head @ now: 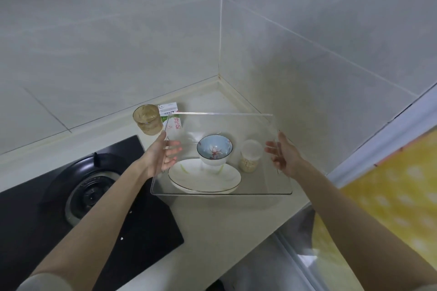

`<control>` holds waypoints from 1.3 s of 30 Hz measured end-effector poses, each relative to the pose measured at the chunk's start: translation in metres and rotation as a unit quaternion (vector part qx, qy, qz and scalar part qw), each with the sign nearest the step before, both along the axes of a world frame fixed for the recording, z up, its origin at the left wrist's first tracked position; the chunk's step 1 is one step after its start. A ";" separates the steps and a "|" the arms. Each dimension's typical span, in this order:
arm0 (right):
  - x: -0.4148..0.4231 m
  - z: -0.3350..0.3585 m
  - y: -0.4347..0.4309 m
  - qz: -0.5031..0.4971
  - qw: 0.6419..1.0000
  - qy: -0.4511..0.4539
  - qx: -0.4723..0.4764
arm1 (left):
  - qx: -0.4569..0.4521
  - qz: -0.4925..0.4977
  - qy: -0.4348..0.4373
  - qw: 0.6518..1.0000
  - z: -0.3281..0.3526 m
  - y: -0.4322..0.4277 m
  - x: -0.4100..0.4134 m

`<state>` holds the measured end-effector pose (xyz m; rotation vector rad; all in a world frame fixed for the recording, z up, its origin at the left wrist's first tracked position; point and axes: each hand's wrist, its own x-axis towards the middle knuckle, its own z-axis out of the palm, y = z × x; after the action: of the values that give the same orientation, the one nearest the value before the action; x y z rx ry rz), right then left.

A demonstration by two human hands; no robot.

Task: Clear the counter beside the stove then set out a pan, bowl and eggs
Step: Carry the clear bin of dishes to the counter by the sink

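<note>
Both hands grip a clear plastic bin [260, 186] by its short walls: the left hand [158, 158] has its fingers [173, 149] curled inside the wall nearest the stove [89, 198], and the right hand [285, 157] has its fingers closed on the wall away from the stove. The bin is either just lifted or resting on the worktop [212, 224] — I cannot tell which.

To carry it off well, I would keep it level and lift straight up, because the load inside is loose and stacked. A white plate [189, 178] lies on the bin floor toward the stove side, and a blue flowered bowl [214, 149] stands on the plate's far edge; a tilt could slide it. A small lidded jar [251, 156] of pale grains stands beside the bowl, on the side away from the stove.

Outside the bin, behind its stove-side corner, stand an amber glass [147, 119] and a milk carton [173, 118], touching or nearly so — these seem left to clear. No pan or eggs are visible.
</note>
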<state>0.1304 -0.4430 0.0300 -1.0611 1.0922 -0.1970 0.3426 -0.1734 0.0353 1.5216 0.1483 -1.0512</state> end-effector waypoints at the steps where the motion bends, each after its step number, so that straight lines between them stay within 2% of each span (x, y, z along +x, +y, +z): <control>1: -0.001 0.001 0.000 0.003 1.000 0.002 -0.002 | 0.000 0.004 -0.001 1.000 0.001 0.001 -0.002; 11: -0.026 0.030 -0.007 0.041 0.999 -0.034 -0.001 | -0.041 0.087 -0.014 0.995 0.022 0.020 -0.061; 21: -0.064 0.078 0.017 0.212 0.974 -0.059 -0.048 | -0.020 0.221 -0.079 0.972 0.061 0.075 -0.197; 33: -0.114 0.108 0.158 0.411 0.906 -0.083 -0.050 | 0.003 0.443 -0.106 0.890 0.088 0.217 -0.397; 39: -0.149 0.111 0.277 0.527 0.845 -0.089 -0.031 | -0.019 0.542 -0.103 0.834 0.087 0.317 -0.515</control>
<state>-0.0183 -0.1657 0.1414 -1.5241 0.2184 0.5502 -0.1721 0.1440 0.1222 1.1898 0.7359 0.0295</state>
